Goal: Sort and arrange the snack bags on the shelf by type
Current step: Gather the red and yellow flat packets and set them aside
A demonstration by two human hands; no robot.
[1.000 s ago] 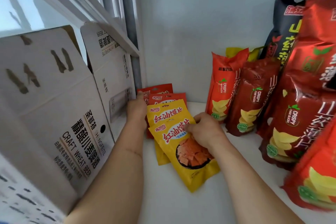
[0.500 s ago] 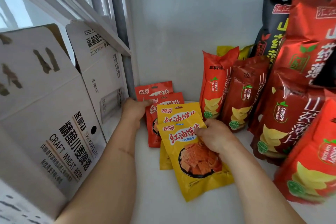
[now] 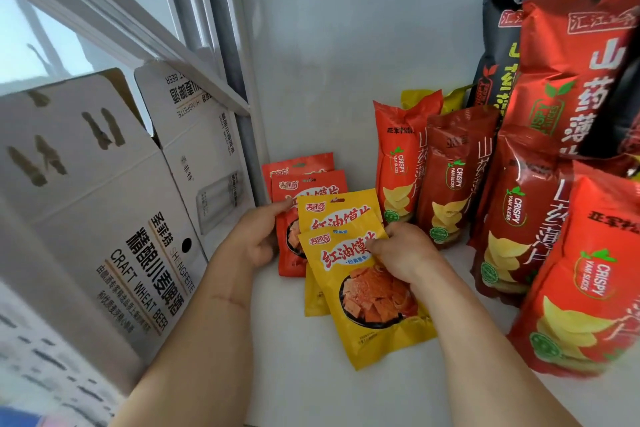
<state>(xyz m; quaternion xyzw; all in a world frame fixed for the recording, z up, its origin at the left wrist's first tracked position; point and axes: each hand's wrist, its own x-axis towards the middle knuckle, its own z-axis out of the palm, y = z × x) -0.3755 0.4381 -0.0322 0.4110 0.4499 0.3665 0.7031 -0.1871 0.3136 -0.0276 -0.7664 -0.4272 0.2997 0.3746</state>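
Since the earlier view, both hands have drawn back toward the person, and the small pouches have come forward with them, away from the back wall.

Largest first: the white shelf [image 3: 311, 388] holds everything, and to the left, outside the shelf frame, stands an open craft beer carton [image 3: 114, 218], flaps up. Along the right side stand the tall crispy yam bags [image 3: 571, 274] — red ones in a row running front to back, a black one [image 3: 498, 45] upright at the rear, a scrap of a yellow one behind them. They seem already grouped by type, leaning on each other so they stay up.

In the left corner lie the small pouches, fanned like cards. Two red pouches [image 3: 311, 184] sit at the back, overlapped by the rear yellow pouch [image 3: 337, 208], which is overlapped in turn by the front yellow pouch [image 3: 367, 305], tilted with its lower end to the right. This overlap likely keeps each colour visible.

The left hand [image 3: 258, 237] has its fingers curled round the left edge of the nearer red pouch, thumb on its face, probably steadying the stack. The right hand [image 3: 401, 253] pinches the front yellow pouch near its top right edge — apparently to square it up.
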